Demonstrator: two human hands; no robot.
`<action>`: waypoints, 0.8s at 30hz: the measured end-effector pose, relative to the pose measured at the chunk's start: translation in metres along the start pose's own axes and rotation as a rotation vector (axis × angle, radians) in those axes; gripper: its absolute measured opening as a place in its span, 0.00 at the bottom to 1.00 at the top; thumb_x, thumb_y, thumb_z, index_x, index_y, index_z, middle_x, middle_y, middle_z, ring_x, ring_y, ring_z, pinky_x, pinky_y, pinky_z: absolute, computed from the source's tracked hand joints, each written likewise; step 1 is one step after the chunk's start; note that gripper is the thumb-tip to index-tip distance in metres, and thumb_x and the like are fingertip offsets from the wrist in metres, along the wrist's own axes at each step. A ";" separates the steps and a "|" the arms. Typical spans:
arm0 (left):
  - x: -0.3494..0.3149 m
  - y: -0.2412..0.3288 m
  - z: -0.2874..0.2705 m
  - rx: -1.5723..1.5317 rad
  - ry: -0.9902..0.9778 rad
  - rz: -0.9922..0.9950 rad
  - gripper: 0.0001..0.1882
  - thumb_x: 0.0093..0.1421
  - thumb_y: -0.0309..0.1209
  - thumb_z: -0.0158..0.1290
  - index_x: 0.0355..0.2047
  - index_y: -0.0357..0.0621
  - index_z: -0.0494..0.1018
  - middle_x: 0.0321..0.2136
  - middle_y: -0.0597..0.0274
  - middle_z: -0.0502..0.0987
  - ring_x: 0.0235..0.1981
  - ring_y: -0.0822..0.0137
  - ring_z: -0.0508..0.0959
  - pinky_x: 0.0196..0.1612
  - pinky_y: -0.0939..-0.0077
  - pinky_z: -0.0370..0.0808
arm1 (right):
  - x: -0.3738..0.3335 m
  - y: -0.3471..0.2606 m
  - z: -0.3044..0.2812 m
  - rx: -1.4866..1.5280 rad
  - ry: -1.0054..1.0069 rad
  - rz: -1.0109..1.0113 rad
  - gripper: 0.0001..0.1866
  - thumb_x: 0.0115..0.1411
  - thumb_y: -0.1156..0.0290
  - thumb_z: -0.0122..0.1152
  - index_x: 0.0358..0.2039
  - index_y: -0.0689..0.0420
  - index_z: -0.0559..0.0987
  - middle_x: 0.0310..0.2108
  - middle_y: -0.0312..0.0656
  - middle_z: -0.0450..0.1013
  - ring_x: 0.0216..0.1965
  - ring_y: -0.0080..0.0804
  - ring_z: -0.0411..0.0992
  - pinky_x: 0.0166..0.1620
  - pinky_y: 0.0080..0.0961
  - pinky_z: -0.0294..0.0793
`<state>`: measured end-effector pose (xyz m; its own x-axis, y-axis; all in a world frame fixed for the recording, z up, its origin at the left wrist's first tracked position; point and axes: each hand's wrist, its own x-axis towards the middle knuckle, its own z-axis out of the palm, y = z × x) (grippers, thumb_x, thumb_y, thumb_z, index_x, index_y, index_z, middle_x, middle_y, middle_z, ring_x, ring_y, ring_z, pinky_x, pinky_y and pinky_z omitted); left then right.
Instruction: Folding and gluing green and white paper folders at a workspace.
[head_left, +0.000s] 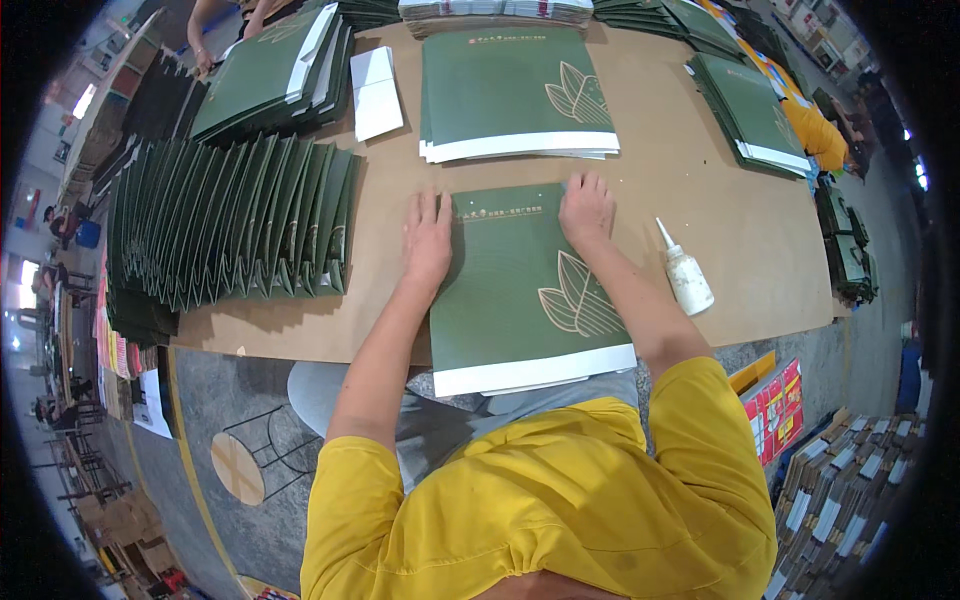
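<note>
A flat green paper bag (505, 290) with a gold leaf print and a white strip along its near edge lies in front of me, its near end past the table edge. My left hand (430, 242) rests along its upper left edge, fingers stretched out and slightly blurred. At the far right corner, my right hand (588, 212) has its fingers curled closed on the bag's edge; the fingertips are partly hidden. To the right lies a white glue bottle (690, 283) with a pointed nozzle. Beyond my hands is a stack of similar flat green bags (510, 95).
A long row of folded green bags (235, 220) stands at the left, with another stack (265, 75) behind it. White card pieces (375, 95) lie beside that. More bags (750, 115) sit at the far right. Another person's hand (204, 60) shows at far left.
</note>
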<state>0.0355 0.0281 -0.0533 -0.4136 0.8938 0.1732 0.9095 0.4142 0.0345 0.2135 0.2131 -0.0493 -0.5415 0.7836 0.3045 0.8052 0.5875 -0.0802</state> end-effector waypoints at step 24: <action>0.003 -0.010 -0.018 -0.199 0.090 -0.032 0.24 0.61 0.30 0.43 0.58 0.42 0.58 0.56 0.43 0.63 0.57 0.48 0.63 0.54 0.56 0.67 | -0.157 0.012 -0.060 0.057 -0.121 0.103 0.30 0.52 0.76 0.53 0.57 0.46 0.66 0.39 0.45 0.64 0.38 0.46 0.71 0.35 0.40 0.74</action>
<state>0.0265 0.0234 -0.0359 -0.4456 0.8580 0.2556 0.8897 0.3925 0.2334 0.3226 0.0851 -0.0413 -0.4844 0.8570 0.1758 0.8449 0.5104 -0.1600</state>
